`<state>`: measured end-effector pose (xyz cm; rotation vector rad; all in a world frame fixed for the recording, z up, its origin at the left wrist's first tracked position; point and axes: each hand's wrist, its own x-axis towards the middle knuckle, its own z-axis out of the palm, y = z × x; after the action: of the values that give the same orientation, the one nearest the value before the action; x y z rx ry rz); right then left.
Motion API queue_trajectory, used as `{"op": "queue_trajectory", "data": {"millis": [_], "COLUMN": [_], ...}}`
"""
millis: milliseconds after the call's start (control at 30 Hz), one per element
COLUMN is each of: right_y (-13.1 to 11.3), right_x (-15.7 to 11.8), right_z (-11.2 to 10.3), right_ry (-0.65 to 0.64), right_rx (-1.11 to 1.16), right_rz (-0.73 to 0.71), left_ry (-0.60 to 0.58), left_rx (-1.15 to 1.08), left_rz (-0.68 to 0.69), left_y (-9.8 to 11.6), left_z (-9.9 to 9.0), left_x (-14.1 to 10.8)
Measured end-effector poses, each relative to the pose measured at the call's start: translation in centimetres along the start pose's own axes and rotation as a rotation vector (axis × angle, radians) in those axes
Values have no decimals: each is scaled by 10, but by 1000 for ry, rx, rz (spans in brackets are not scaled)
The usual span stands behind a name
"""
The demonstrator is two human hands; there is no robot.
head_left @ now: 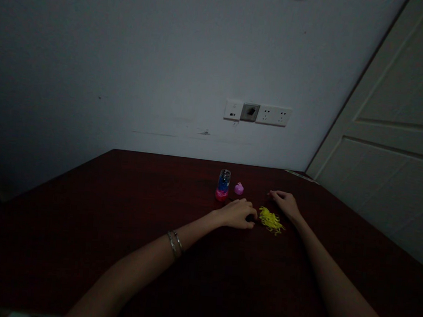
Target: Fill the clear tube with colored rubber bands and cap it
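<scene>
Probably being picked through now, the yellow strands (271, 220) lie on the table (119, 195) between left hand (239, 213) and right hand (284, 202), each grip, clenched or released, impossible to tell, the next move seemingly calling for a fine pinch.

Both hands at yellow strands (271, 220) on dark desk (149, 192).
Left hand (239, 213), bangles (175, 243) on wrist, curled at strands' left edge, contact unclear; right hand (284, 203) just beyond their right side, fingertips together, grip unreadable. Jar (223, 185) upright behind left hand, blue over pink inside; pink piece (239, 189) just right of it. Sockets (273, 116) on wall (160, 65), panelled door (394, 140) at right.
</scene>
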<state>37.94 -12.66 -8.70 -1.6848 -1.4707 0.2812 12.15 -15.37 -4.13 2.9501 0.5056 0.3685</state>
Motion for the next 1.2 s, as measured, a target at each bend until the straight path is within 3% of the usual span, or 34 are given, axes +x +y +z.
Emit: {"op": "queue_trajectory", "data": {"millis": [167,533,1000,1200], "right_y": [-2,-14,-7,-7], "right_x": [-1,-6,-3,-3], "right_z": [1,-1,1,1], "right_ry": [-3,1,-6,-11], "right_rx": [0,-29,-36,-37], "right_rz": [6,4,-11,-10], "left_ry": [-9,25,-66,-1], "left_rx": [-1,16,-60,-7], "left_rz": [3,36,-23,-102], "left_y": [-1,8,4,13], "left_z": [-4,6,-11,2], "left_x": [-2,3,-2,3]}}
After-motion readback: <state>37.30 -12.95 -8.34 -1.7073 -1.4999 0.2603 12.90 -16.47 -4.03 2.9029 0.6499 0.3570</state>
